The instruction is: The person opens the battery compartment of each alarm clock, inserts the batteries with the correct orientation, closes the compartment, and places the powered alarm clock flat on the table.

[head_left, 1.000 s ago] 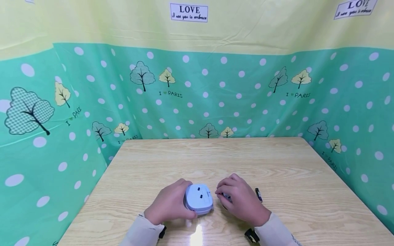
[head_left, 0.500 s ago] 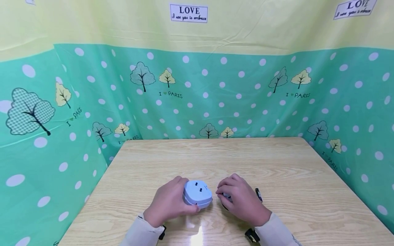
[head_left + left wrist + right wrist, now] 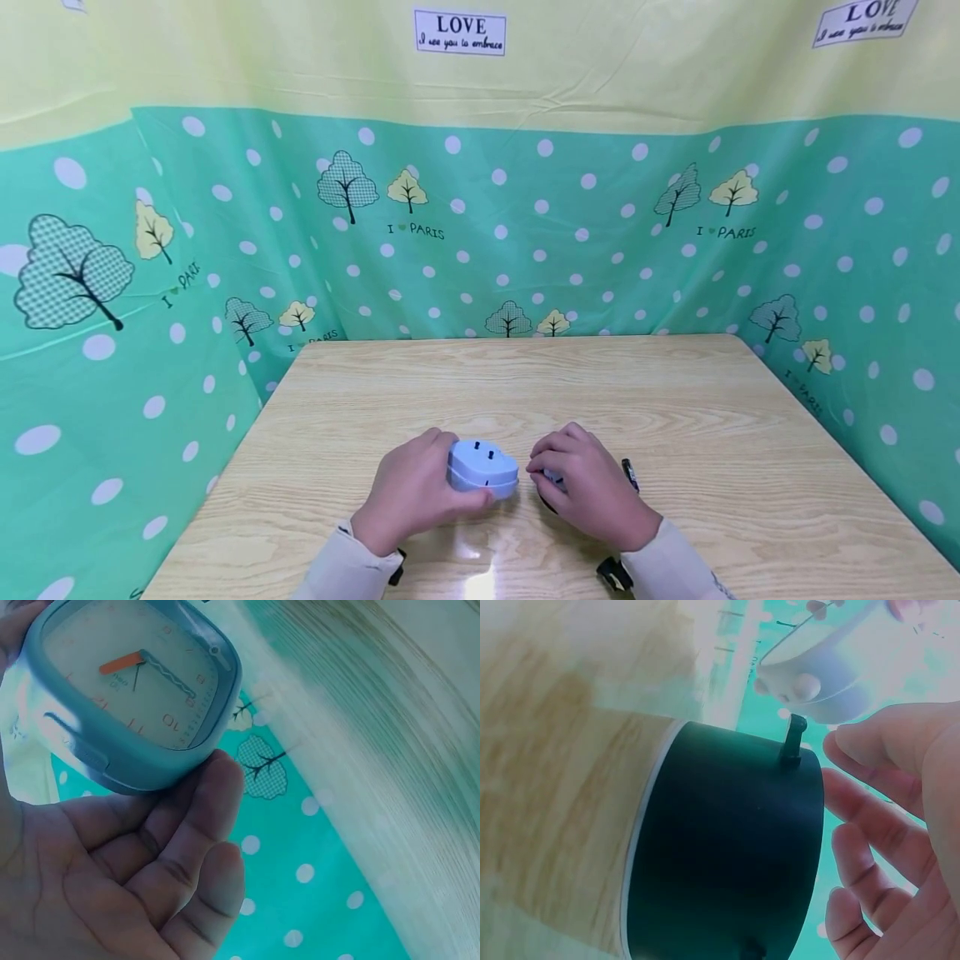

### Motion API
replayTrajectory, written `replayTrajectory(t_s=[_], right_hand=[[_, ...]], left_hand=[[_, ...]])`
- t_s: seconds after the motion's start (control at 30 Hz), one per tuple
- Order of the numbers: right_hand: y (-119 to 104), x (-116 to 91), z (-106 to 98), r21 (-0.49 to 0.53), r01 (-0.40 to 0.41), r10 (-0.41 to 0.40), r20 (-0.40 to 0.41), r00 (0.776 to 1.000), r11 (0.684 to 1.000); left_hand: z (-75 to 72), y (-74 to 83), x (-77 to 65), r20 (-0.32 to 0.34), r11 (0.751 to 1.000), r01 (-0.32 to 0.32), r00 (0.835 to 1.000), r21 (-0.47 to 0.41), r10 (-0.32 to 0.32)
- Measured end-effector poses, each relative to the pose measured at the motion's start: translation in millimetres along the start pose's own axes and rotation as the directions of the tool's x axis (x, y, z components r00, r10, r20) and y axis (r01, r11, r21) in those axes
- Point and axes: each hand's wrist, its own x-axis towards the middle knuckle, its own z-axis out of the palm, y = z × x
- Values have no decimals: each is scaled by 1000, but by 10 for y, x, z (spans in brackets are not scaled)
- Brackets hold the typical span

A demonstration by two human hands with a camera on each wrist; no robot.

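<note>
My left hand [image 3: 412, 492] grips a light blue alarm clock [image 3: 483, 472] by its side, tilted, with two small black stubs facing up in the head view. In the left wrist view the clock's face [image 3: 142, 679] shows an orange hand. My right hand [image 3: 581, 479] bends over a dark thing with a light patch [image 3: 553, 478], mostly hidden under it. In the right wrist view a black, drum-like body [image 3: 727, 847] with a pale rim and a small peg [image 3: 793, 739] has my fingertips right at its edge; I cannot tell whether they pinch it.
A small black battery-like cylinder [image 3: 630, 475] lies just right of my right hand. The wooden table [image 3: 525, 383] reaches back to a green dotted curtain [image 3: 510, 225], which also hangs along both sides. Black straps [image 3: 615, 575] show at both wrists.
My left hand has tipped the blue clock further, so its upper surface looks narrower and more of its side shows. My right hand has stayed nearly still.
</note>
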Motion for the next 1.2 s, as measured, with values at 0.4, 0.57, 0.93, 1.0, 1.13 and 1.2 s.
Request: replayTrajectory(t_s=[0.4,0.57,0.93,1.0,1.13,1.2], right_hand=[[13,-3,-1,5,2,-2,-11,1000,1000],[26,-7,8,7,4,-4,-20,1000,1000],[40,-19,25,-4,15,-16,-68,998,1000],[43,-20,26,-2,12,-12,-69,998,1000],[49,-21,25,-5,4,-4,-65,998,1000],[53,-21,26,-7,0,-1,-65,998,1000]], left_hand=[[-14,43,71,-58,996,82,995,28,-80],[-21,44,87,-65,993,106,993,61,-102],[4,64,150,-102,977,139,987,164,-124],[9,69,166,-112,972,144,986,183,-125],[23,78,195,-132,966,153,983,208,-127],[31,81,208,-150,963,156,981,219,-124]])
